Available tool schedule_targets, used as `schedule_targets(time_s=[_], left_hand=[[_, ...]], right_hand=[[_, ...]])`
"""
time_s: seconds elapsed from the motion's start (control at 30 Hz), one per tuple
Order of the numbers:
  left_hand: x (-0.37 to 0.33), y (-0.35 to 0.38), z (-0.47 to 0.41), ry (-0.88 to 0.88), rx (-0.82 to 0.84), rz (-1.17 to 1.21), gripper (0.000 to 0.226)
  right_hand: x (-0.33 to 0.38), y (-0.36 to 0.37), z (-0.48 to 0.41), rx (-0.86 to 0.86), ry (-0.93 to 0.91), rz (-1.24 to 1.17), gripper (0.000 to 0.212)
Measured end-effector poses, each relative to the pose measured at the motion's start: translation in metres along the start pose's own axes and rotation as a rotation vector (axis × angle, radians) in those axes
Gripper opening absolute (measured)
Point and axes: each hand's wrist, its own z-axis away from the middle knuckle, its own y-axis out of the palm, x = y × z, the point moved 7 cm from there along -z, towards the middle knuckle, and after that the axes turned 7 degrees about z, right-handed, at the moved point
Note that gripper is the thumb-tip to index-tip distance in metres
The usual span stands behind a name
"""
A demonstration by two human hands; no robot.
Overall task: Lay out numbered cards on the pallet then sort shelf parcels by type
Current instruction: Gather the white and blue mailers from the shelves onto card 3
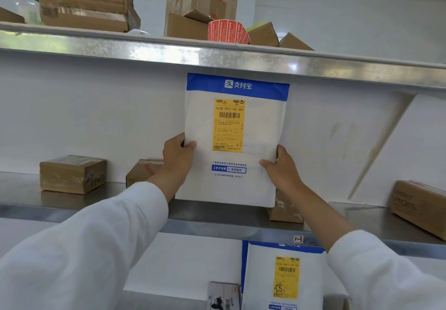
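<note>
A white padded mailer (231, 184) with a blue top band and a yellow shipping label is held upright in front of the middle shelf (72, 209). My left hand (177, 157) grips its left edge, thumb on the front. My right hand (280, 167) grips its right edge the same way. A second white mailer (263, 283) with a yellow label stands on the shelf below, at the lower right. Brown cardboard boxes sit on the middle shelf: one at the left (72, 173), one partly behind my left wrist (138, 173), one behind the held mailer (284, 209), one at the far right (420, 204).
The top shelf (144, 49) holds several cardboard boxes (84, 10), a plastic bottle (30, 3) and a roll of red stickers (228, 32). A small tag reading 1-3 (298, 238) is stuck on the middle shelf's front edge. A grey packet (223, 296) lies next to the lower mailer.
</note>
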Motion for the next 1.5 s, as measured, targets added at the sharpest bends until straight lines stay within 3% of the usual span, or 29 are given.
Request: schedule_targets(time_s=[0.27,0.5,0.7,0.83,0.97,1.13,1.5], left_hand=[[-0.028,-0.019,0.021,-0.001,0.002,-0.022,0.016],[-0.039,-0.047,0.042,-0.037,0.038,0.011,0.017],[-0.015,-0.077,0.077,-0.147,0.040,0.006,0.037],[-0.008,-0.102,0.105,-0.140,0.013,0.006,0.034],[-0.004,-0.135,0.134,-0.148,0.029,0.041,0.030],[0.011,-0.199,0.177,-0.183,0.078,0.102,0.020],[0.082,-0.352,0.307,-0.360,-0.213,0.084,0.019]], right_hand=[[0.028,-0.024,0.027,0.001,-0.048,-0.024,0.034],[0.038,-0.021,0.064,0.060,0.040,-0.016,0.029],[0.037,-0.017,0.119,0.058,0.090,-0.055,0.023],[0.038,-0.009,0.153,0.062,0.090,-0.065,0.025],[0.039,0.007,0.186,0.111,0.084,-0.062,0.041],[0.047,0.039,0.232,0.188,0.073,-0.099,0.036],[0.050,0.156,0.358,0.396,0.090,-0.101,0.022]])
